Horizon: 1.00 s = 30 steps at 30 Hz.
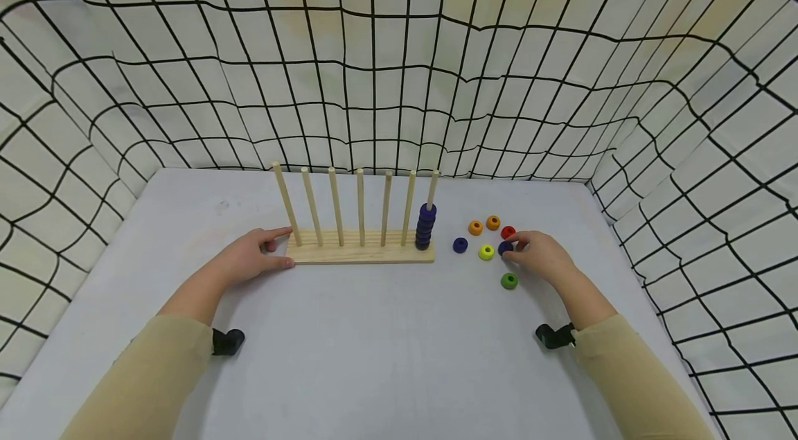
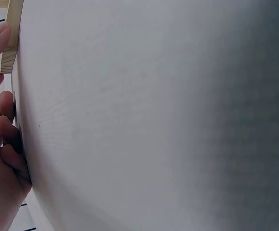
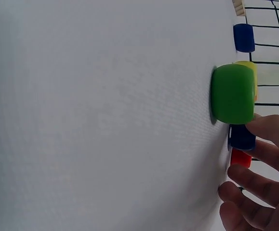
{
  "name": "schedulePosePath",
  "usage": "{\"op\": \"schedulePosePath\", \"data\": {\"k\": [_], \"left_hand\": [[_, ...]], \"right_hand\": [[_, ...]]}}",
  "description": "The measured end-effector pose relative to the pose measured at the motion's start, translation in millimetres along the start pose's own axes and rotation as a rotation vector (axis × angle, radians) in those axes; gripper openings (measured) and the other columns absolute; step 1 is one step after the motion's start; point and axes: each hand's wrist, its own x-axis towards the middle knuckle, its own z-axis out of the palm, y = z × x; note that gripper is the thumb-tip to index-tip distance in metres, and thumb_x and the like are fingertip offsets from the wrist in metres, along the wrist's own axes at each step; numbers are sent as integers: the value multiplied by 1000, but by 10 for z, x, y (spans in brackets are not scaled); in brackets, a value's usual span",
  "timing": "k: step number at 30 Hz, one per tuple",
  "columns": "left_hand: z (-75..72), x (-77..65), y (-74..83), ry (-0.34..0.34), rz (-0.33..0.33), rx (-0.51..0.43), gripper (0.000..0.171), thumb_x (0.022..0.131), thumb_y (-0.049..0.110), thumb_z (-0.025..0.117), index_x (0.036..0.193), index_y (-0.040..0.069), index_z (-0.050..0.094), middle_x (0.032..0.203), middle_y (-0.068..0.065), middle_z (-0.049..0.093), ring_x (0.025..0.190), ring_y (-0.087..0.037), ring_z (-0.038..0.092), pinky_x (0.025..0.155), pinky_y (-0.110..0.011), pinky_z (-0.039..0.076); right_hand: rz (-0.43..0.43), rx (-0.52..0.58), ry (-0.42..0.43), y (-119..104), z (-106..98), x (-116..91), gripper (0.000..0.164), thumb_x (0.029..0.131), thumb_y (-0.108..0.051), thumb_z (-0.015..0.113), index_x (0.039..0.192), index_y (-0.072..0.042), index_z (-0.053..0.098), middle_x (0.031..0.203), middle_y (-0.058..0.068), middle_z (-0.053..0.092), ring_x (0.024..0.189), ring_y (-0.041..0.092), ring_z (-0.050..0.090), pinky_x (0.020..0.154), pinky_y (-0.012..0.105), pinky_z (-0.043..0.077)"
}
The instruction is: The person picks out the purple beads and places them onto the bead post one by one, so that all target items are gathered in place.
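A wooden peg rack with several upright pegs stands on the table, and a stack of dark blue beads fills much of its rightmost peg. My left hand grips the left end of the base, thumb at the front corner and index finger toward the back; the left wrist view shows the fingertips on the base's end. Among the loose beads to the right, my right hand pinches a dark blue bead between thumb and fingers. A red bead sits just behind it.
Around the right hand lie a green bead, a yellow bead, another dark blue bead and two orange beads, one nearer the rack. Black netting over white sheeting borders the white table at the back and sides.
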Motion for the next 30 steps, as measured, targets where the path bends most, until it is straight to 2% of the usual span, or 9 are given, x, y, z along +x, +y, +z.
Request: {"op": "schedulePosePath", "data": {"k": [7,17,30], "left_hand": [[-6,0,27,-8,-2,0,84,84,46,77,151,8,42,101,-11,44,92,-26,42,75,-41,33],[-14,-2,16,-10,1,6,84,85,46,76,151,8,41,101,-11,44,91,-26,42,75,-40,33],[-24,-7,6,-8,5,12,84,85,47,76,151,8,42,101,-11,44,91,-26,42,75,-41,33]], "right_hand": [[-31,8,27,-4,-21,-43,48,92,-35,71,133,-11,62,117,14,62,101,31,55,78,43,47],[-64,28,55,-52,-121,-123,54,93,-38,68,138,-9,58,122,16,60,102,32,55,77,42,48],[-107,47,110,-107,-139,-153,49,93,-37,68,135,-12,61,119,13,60,102,30,55,75,40,48]]}}
